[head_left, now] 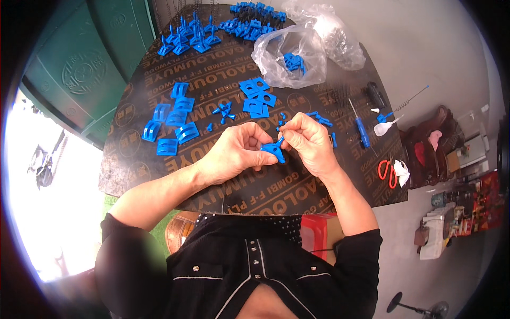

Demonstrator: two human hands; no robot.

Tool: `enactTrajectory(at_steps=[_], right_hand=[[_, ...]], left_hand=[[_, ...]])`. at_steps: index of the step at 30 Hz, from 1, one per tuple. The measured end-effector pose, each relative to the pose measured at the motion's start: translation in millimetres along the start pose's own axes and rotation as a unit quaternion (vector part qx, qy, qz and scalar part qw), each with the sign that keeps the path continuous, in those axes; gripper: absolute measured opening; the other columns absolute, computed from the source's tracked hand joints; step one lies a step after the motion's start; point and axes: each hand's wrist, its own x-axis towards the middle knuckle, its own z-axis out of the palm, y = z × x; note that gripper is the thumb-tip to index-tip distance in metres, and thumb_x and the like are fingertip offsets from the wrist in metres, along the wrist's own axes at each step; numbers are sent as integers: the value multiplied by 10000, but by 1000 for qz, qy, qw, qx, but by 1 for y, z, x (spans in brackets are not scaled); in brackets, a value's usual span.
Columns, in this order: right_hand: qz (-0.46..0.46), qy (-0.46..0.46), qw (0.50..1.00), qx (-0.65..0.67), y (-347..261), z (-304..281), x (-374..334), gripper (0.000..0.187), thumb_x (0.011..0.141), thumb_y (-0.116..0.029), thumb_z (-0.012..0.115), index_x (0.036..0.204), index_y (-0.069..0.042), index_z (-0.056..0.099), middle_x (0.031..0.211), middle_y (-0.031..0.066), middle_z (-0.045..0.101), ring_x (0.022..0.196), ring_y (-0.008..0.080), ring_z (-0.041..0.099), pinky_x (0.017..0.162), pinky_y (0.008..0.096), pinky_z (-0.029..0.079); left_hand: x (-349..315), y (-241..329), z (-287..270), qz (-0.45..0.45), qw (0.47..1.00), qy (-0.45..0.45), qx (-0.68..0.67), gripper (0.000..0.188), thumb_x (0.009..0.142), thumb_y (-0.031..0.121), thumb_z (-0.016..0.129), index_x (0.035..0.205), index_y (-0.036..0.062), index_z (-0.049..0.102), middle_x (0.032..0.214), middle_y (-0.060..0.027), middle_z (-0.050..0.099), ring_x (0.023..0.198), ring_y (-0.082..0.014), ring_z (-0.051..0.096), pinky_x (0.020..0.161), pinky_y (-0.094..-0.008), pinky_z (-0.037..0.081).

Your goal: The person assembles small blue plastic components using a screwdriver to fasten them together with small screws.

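Over the near middle of the table, my left hand [236,151] pinches a blue plastic base piece [274,152] between thumb and fingers. My right hand [311,143] has its thumb and fingertips closed on a small blue peg [280,141] that stands up from the base piece. The fingertips partly cover where the two meet. Just beyond my hands lie several blue cone-shaped pegs [225,111] and a group of flat blue squares with round holes [259,101]. Curved blue plates [176,118] are spread to the left. Small blue bits [321,119] lie behind my right hand.
Blue pieces with upright stems [192,37] stand at the far left. More blue parts with dark springs [254,24] are heaped behind. A clear plastic bag [265,56] holds blue parts. A blue screwdriver [362,130], white squeeze bottle [382,128] and red-handled scissors [392,174] lie right.
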Motion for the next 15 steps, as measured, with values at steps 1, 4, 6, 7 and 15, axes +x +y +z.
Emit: enactTrajectory(at_steps=[1,4,6,7,15], right_hand=[[1,0,1000,0,-1,0,-1,37,917,-61,591,937,-39,569,849,35,617,729,83,584,678,204,483],[-15,-5,1000,-11,-3,0,-2,32,917,-52,588,937,-39,566,884,40,611,756,87,583,683,208,486],[-26,-6,1000,-16,-5,1,-3,29,917,-44,582,938,-38,562,921,39,604,784,91,580,684,213,487],[-25,-7,1000,-15,-6,2,-3,29,917,-44,582,938,-38,562,921,39,604,784,91,580,684,213,487],[-23,-5,1000,-10,-3,0,-2,49,923,-70,583,956,-37,568,924,33,598,804,97,578,688,220,486]], left_hand=[[0,0,0,0,1000,0,0,299,788,36,738,999,-25,535,827,-83,658,666,-87,598,576,-208,485],[0,-1,1,1,1000,-1,4,306,786,27,738,1005,-25,532,832,-85,657,668,-86,596,579,-208,483],[-2,1,1,-7,1000,-8,10,327,773,-15,731,1032,-18,533,901,-84,652,746,-99,619,652,-223,512],[-3,1,0,-8,1000,-7,10,327,773,-15,731,1032,-18,533,901,-84,652,746,-99,619,652,-223,512],[-3,2,-1,-5,1000,-18,9,316,778,5,737,1022,-13,537,927,-81,653,768,-97,623,650,-221,515]])
